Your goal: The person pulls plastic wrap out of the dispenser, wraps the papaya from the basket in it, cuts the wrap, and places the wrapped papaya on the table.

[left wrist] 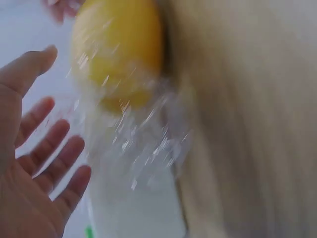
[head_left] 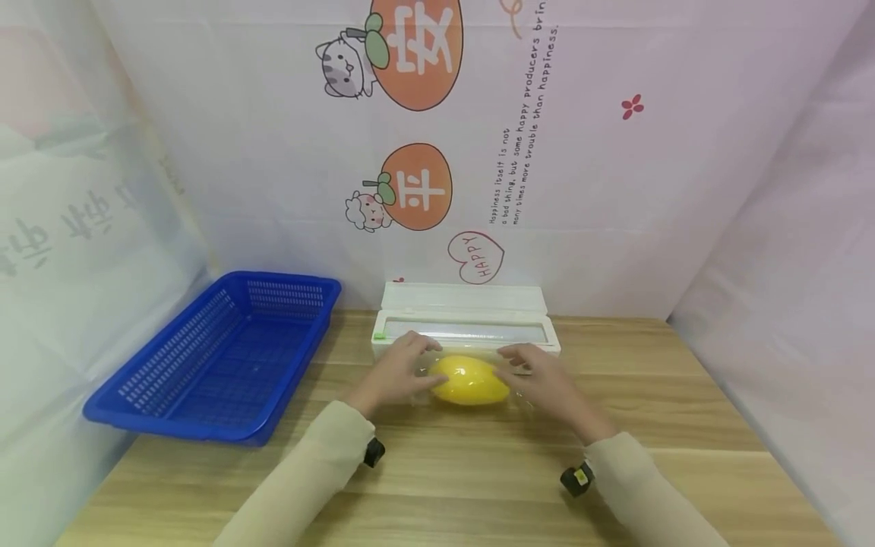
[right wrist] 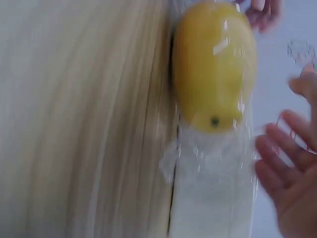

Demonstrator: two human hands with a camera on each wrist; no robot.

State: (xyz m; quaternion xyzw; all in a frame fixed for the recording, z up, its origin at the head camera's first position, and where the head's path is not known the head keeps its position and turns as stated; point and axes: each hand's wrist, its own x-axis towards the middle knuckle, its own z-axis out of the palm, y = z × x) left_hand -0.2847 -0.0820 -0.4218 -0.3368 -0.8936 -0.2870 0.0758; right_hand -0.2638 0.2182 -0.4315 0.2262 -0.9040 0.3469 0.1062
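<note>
A yellow mango [head_left: 470, 381], covered in clear cling film [left wrist: 143, 139], is in front of the white cling film box [head_left: 465, 335]. Loose crumpled film sticks out from its ends in both wrist views, and a dark stem spot shows on the mango [right wrist: 215, 69] in the right wrist view. My left hand [head_left: 399, 370] is at the mango's left side, fingers apart and extended. At the right side is my right hand [head_left: 547, 380], its fingers likewise spread. Both wrist views show gaps between the hands and the fruit.
A blue plastic basket [head_left: 301, 365] stands on the left of the wooden table [head_left: 465, 486]. The box's lid [head_left: 465, 296] is raised at the back. Printed white cloth [head_left: 588, 175] hangs behind and on both sides.
</note>
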